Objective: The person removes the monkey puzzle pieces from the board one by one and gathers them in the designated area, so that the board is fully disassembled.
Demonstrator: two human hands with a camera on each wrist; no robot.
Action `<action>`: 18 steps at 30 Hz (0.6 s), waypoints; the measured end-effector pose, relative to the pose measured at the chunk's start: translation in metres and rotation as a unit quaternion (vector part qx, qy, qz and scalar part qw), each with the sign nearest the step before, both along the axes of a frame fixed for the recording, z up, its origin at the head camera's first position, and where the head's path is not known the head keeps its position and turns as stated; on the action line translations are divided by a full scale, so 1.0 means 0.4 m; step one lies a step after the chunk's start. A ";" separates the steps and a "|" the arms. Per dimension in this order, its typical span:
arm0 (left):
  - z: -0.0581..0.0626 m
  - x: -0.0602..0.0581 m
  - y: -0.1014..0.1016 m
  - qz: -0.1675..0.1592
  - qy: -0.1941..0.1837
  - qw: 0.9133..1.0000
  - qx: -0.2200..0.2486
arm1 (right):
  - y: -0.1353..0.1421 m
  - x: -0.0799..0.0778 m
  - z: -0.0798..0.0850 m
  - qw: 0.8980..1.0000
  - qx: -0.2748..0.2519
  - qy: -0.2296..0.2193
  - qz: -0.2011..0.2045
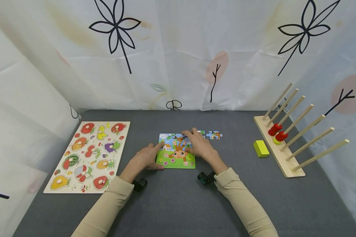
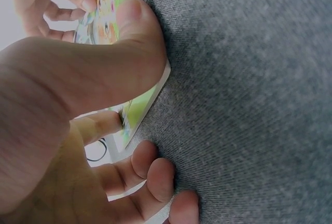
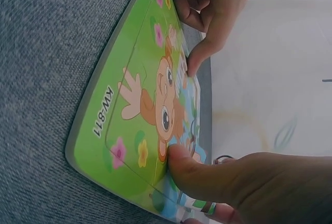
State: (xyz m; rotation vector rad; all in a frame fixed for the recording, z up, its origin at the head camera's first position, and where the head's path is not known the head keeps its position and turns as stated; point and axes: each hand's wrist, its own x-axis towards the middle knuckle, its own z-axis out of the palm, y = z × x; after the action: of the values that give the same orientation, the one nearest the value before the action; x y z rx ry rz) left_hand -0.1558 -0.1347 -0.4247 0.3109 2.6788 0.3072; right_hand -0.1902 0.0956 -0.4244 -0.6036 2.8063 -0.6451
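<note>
A monkey jigsaw puzzle [image 1: 178, 163] in a green-edged tray lies flat on the table. My left hand [image 1: 145, 157] rests at its left side, with the thumb on the near left corner and the index fingertip on the left edge; the other fingers relax on the cloth. Over the upper right part is my right hand [image 1: 200, 144]. Its thumb [image 3: 181, 164] presses on the picture beside the monkey's head, while its other fingers reach the far side, partly hidden. A loose puzzle piece [image 1: 214, 135] lies right of that hand, and another piece [image 1: 201, 132] shows partly behind it.
On the left lies a fruit peg board [image 1: 124, 131]. To the right stands a wooden rack [image 1: 295, 172] with several upright pegs, some carrying red and yellow beads [image 1: 280, 136]. A yellow block [image 1: 261, 148] sits beside it. Patterned white cloth [image 1: 178, 65] hangs behind the grey table.
</note>
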 end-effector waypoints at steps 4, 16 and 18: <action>-0.001 0.000 -0.001 -0.003 0.002 1.000 -0.001 | 0.000 0.001 0.001 1.000 0.009 0.002 0.000; -0.004 -0.001 -0.003 -0.010 0.009 1.000 0.002 | 0.003 0.004 -0.003 1.000 0.016 0.019 0.004; -0.004 -0.001 -0.003 -0.009 0.008 1.000 0.003 | 0.003 0.004 -0.003 1.000 0.015 0.014 0.002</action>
State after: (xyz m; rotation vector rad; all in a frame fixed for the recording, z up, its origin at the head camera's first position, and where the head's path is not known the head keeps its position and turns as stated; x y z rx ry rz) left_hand -0.1560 -0.1357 -0.4261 0.3394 2.6907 0.3080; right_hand -0.1886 0.0969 -0.4256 -0.6165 2.8354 -0.5963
